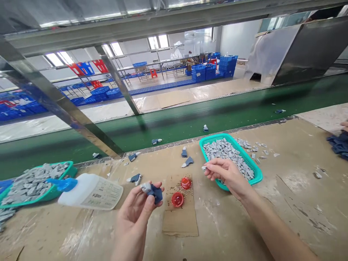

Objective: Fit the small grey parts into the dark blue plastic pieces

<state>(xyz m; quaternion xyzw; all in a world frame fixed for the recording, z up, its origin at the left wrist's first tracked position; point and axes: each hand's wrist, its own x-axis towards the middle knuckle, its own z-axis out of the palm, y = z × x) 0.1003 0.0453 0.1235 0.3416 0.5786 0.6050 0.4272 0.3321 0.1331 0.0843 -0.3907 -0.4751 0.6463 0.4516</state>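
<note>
My left hand (136, 214) is closed on a dark blue part (155, 192) with a small grey piece stuck at its top, held above the bench. My right hand (224, 174) pinches a small grey piece (204, 168) at the near left corner of a teal basket (255, 177) filled with several grey pieces. Between the hands lies a strip of cardboard (179, 214) carrying two red caps (181, 191). A white glue bottle (89, 191) with a blue nozzle lies on its side left of my left hand.
A second teal basket (69, 168) of grey pieces stands at the far left. Finished blue-and-grey parts (187, 161) lie scattered near the green conveyor belt (190, 121). Another person's hand (344, 126) and dark blue parts (339, 145) show at the right edge.
</note>
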